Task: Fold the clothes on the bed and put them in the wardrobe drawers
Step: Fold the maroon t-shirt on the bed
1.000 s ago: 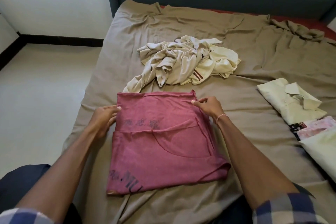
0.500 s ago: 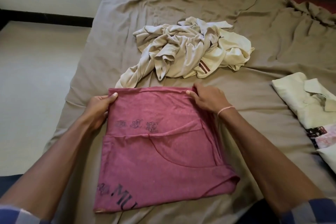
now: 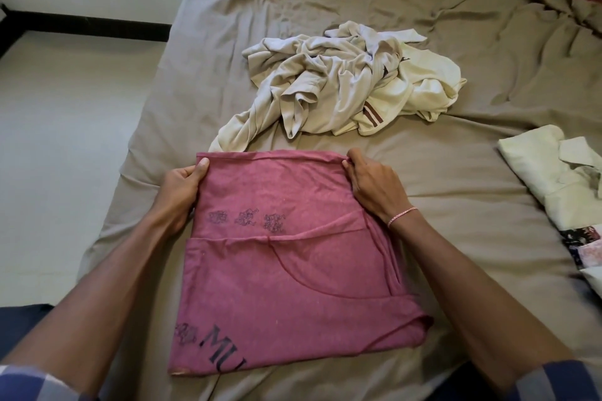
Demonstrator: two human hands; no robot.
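Two hands are engaged on one garment. The maroon T-shirt (image 3: 286,277) lies partly folded on the bed (image 3: 182,81), directly in front of the person, with its printed lettering at the near edge. The left hand (image 3: 180,187) grips the far left corner, thumb on top and fingers curled at the edge. The right hand (image 3: 369,184) pinches the far right corner between curled fingertips.

Judgement: holding both far corners together keeps that edge taut and level, which suits drawing it toward the near hem for a further fold.

A crumpled cream pile (image 3: 351,85) sits just beyond the T-shirt. One trailing end reaches close to the T-shirt's far left corner; whether the two touch cannot be told. Judgement: this end could be caught up if the corner is lifted carelessly.

A folded pale shirt (image 3: 550,179) lies near the right edge of the view, well apart from the work, with a patterned item (image 3: 583,236) against its near side. Judgement: finished pieces appear to be kept aside so the folding area stays separate.

No wardrobe drawers are in view. Judgement: folding is part done, and storage is not yet begun.
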